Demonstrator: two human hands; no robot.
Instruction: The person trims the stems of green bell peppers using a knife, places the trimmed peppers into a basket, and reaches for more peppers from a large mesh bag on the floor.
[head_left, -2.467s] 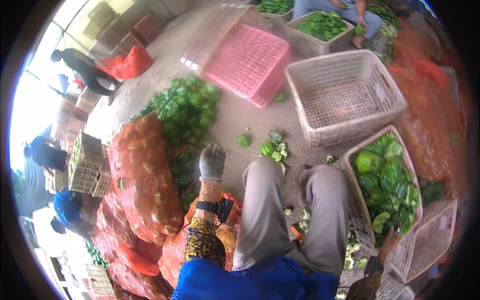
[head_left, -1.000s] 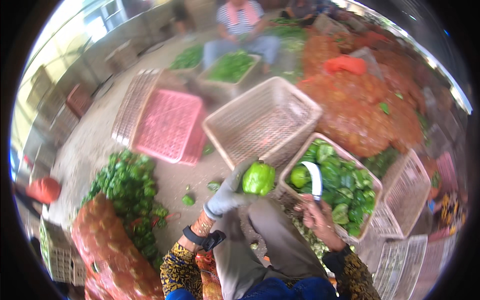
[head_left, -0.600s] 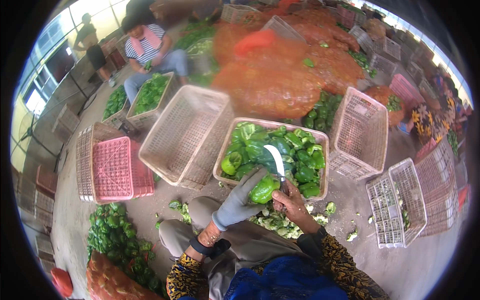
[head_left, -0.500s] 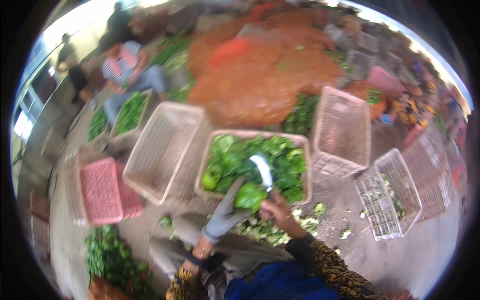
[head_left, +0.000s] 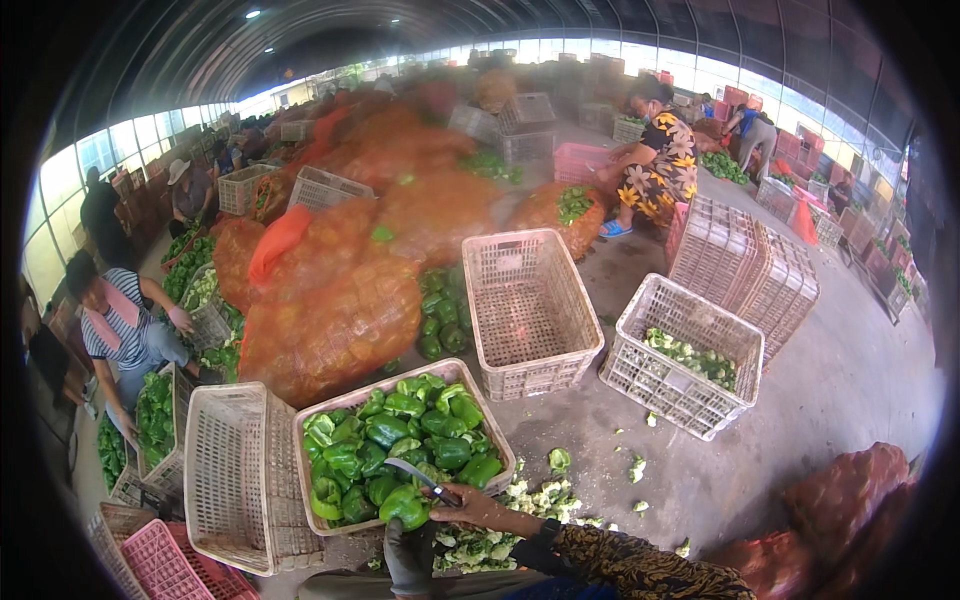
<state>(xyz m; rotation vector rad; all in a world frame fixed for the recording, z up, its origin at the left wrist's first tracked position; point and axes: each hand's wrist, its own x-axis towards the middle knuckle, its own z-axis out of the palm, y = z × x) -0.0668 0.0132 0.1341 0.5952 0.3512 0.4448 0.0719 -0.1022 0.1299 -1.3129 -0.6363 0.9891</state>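
Observation:
My left hand point(head_left: 404, 562), in a grey glove, has its fingers round a green bell pepper point(head_left: 405, 507) at the near edge of a pale plastic crate point(head_left: 301, 462). Bare and closed, my right hand point(head_left: 482, 510) grips the dark handle of a curved knife point(head_left: 408, 468). The blade slants up and left over the crate, just above the held pepper. Several more green bell peppers point(head_left: 387, 430) fill that crate. Below my right hand, pale pepper cores point(head_left: 545, 508) lie heaped on the floor.
Pale crates stand left point(head_left: 228, 480) and beyond point(head_left: 530, 290); another point(head_left: 685, 352) at right holds cut scraps. Large orange mesh sacks point(head_left: 335, 320) bulge behind the pepper crate. A person in a striped top point(head_left: 120, 335) sits at left; another in a flowered garment point(head_left: 660, 160) bends farther back.
The view has swung up and to the right, so the pepper crate and my hands appear lower and farther left. Both hands keep their hold on the bell pepper and the knife.

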